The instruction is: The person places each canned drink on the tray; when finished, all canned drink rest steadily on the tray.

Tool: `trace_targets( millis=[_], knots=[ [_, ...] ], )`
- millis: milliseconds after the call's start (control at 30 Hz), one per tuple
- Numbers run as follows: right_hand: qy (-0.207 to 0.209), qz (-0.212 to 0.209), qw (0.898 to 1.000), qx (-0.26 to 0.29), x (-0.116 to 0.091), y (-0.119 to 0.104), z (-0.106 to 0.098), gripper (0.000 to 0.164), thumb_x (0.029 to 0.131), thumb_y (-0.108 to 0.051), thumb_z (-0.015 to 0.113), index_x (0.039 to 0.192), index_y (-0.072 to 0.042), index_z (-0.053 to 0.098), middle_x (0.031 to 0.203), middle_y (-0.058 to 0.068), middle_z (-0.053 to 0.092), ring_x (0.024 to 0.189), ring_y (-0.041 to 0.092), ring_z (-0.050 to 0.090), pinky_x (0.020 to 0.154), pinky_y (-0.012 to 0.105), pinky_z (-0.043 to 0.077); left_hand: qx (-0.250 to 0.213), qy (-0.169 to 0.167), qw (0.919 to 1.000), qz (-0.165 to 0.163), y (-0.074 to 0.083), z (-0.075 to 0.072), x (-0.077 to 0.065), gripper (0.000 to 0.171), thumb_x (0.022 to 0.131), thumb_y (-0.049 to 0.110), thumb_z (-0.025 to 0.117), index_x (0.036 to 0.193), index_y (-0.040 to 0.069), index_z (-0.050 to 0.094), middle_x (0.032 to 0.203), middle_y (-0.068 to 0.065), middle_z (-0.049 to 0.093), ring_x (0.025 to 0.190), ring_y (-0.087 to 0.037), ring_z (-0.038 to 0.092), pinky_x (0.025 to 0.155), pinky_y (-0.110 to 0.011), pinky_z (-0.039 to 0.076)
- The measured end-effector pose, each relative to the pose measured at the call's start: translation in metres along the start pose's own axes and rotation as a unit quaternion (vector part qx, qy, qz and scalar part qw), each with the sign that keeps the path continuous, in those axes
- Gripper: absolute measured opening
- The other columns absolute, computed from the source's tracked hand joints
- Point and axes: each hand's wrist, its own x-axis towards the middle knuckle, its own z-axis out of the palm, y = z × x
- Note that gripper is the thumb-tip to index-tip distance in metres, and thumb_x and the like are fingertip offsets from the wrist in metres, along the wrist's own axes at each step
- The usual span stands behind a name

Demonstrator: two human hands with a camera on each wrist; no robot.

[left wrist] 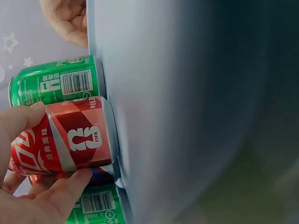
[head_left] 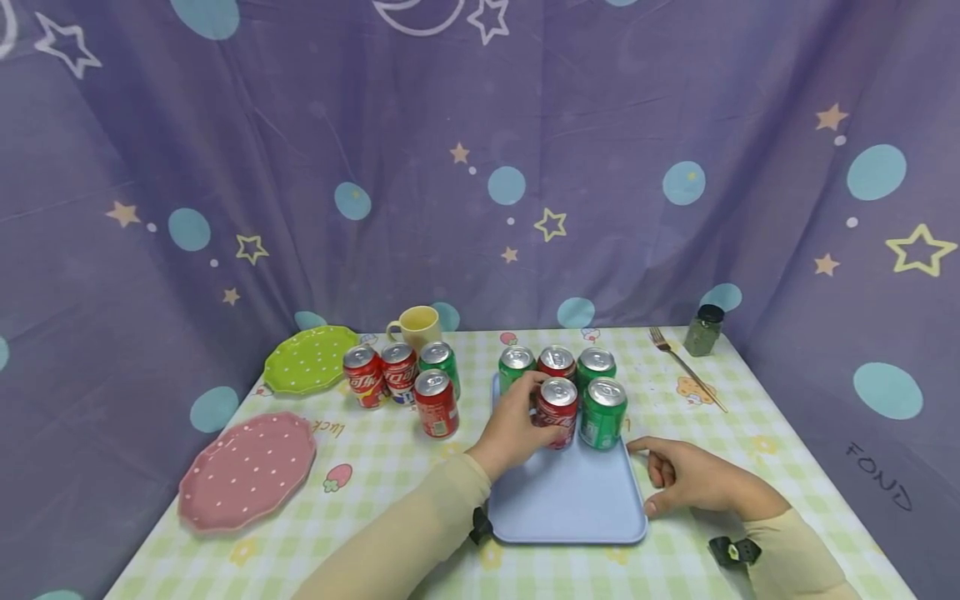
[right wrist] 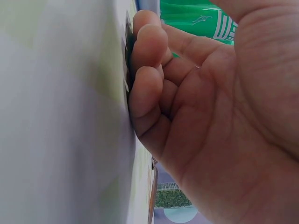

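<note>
A red metal can [head_left: 557,410], silver-topped and white-lettered, stands upright, long axis vertical, right of centre in the frame on a light-blue rectangular tray [head_left: 566,500]. The left hand [head_left: 517,429] pinches it between thumb and fingers. Three green metal cans [head_left: 603,414] and one more red can [head_left: 557,360] share the tray. At lower right, the right hand [head_left: 697,477] touches its edge, thumb and index finger spread, others curled. Left of centre stand three red cans [head_left: 436,406] and one green can [head_left: 441,360].

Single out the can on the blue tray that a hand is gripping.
The red can in the front row of the blue tray: the left hand's thumb and fingers are around it. The other red can stands behind, ungripped.
</note>
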Motion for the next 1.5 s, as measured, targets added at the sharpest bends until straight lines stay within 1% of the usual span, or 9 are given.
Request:
trace_targets(
  millis=[233, 500, 700, 800, 933, 1067, 1167, 1300, 1500],
  knots=[
    [-0.001, -0.004, 1.000, 0.003, -0.001, 0.001, -0.001, 0.090, 0.078, -0.024, 0.094, 0.149, 0.005, 0.046, 0.087, 0.009, 0.059, 0.066, 0.009, 0.049, 0.057, 0.026, 0.043, 0.025, 0.018, 0.9995, -0.009, -0.003, 0.004, 0.000, 0.078, 0.078, 0.024, 0.096, 0.142, 0.029, 0.051, 0.132, 0.009, 0.063, 0.113, -0.011, 0.066, 0.098, -0.033, 0.054],
    [-0.002, -0.002, 1.000, 0.005, -0.001, -0.001, -0.002, 0.089, 0.079, -0.024, 0.094, 0.148, 0.005, 0.047, 0.088, 0.011, 0.059, 0.065, 0.009, 0.048, 0.056, 0.026, 0.042, 0.036, 0.022, 0.9991, -0.007, 0.001, 0.005, -0.001, 0.080, 0.079, 0.024, 0.096, 0.145, 0.028, 0.051, 0.132, 0.009, 0.063, 0.113, -0.012, 0.065, 0.098, -0.033, 0.054],
    [-0.002, 0.004, 1.000, 0.006, -0.001, 0.000, -0.001, 0.089, 0.079, -0.024, 0.094, 0.148, 0.005, 0.047, 0.087, 0.010, 0.059, 0.065, 0.010, 0.048, 0.056, 0.026, 0.042, 0.081, 0.018, 0.9966, -0.001, 0.004, -0.002, -0.006, 0.088, 0.079, 0.034, 0.095, 0.152, 0.023, 0.046, 0.138, 0.005, 0.062, 0.122, -0.016, 0.064, 0.103, -0.037, 0.052],
    [-0.001, 0.005, 1.000, 0.006, -0.001, 0.001, 0.000, 0.090, 0.078, -0.024, 0.094, 0.149, 0.005, 0.047, 0.087, 0.010, 0.059, 0.065, 0.010, 0.048, 0.056, 0.026, 0.042, 0.087, 0.032, 0.9957, 0.012, 0.007, -0.016, -0.012, 0.082, 0.081, 0.034, 0.093, 0.149, 0.020, 0.049, 0.137, 0.001, 0.063, 0.124, -0.021, 0.064, 0.101, -0.039, 0.053],
    [-0.001, 0.003, 1.000, 0.008, -0.001, 0.000, 0.000, 0.090, 0.078, -0.024, 0.094, 0.149, 0.005, 0.046, 0.087, 0.010, 0.059, 0.065, 0.010, 0.048, 0.056, 0.026, 0.042, 0.070, 0.089, 0.9914, 0.065, 0.010, -0.045, -0.023, 0.065, 0.083, 0.025, 0.091, 0.138, 0.015, 0.058, 0.127, -0.003, 0.066, 0.113, -0.021, 0.065, 0.092, -0.039, 0.057],
    [0.002, 0.003, 1.000, 0.004, -0.002, -0.002, -0.001, 0.089, 0.078, -0.024, 0.094, 0.149, 0.005, 0.047, 0.087, 0.010, 0.059, 0.065, 0.010, 0.048, 0.056, 0.026, 0.042, 0.076, 0.182, 0.9729, 0.120, 0.004, -0.076, -0.033, 0.053, 0.083, 0.018, 0.091, 0.128, 0.014, 0.065, 0.119, 0.000, 0.067, 0.104, -0.018, 0.062, 0.087, -0.040, 0.054],
    [0.002, 0.004, 1.000, 0.004, -0.002, -0.003, -0.001, 0.089, 0.079, -0.023, 0.094, 0.148, 0.006, 0.047, 0.087, 0.010, 0.059, 0.066, 0.010, 0.048, 0.056, 0.026, 0.042, 0.087, 0.243, 0.9567, 0.134, -0.008, -0.097, -0.041, 0.050, 0.082, 0.017, 0.092, 0.125, 0.013, 0.066, 0.120, -0.001, 0.065, 0.110, -0.020, 0.058, 0.093, -0.045, 0.049],
    [0.001, 0.002, 1.000, 0.004, -0.002, -0.003, -0.001, 0.089, 0.078, -0.023, 0.094, 0.148, 0.006, 0.047, 0.088, 0.010, 0.059, 0.066, 0.010, 0.048, 0.056, 0.026, 0.042, 0.083, 0.279, 0.9494, 0.118, -0.027, -0.118, -0.051, 0.062, 0.081, 0.017, 0.092, 0.134, 0.007, 0.061, 0.128, -0.008, 0.061, 0.122, -0.028, 0.054, 0.104, -0.051, 0.045],
    [0.001, 0.003, 1.000, 0.000, -0.001, -0.001, 0.001, 0.089, 0.078, -0.023, 0.094, 0.148, 0.005, 0.047, 0.088, 0.009, 0.059, 0.067, 0.010, 0.050, 0.057, 0.025, 0.044, 0.043, 0.254, 0.9650, 0.046, -0.058, -0.132, -0.066, 0.082, 0.082, 0.017, 0.092, 0.149, 0.007, 0.046, 0.140, -0.014, 0.053, 0.131, -0.031, 0.051, 0.110, -0.056, 0.041]
  ],
)
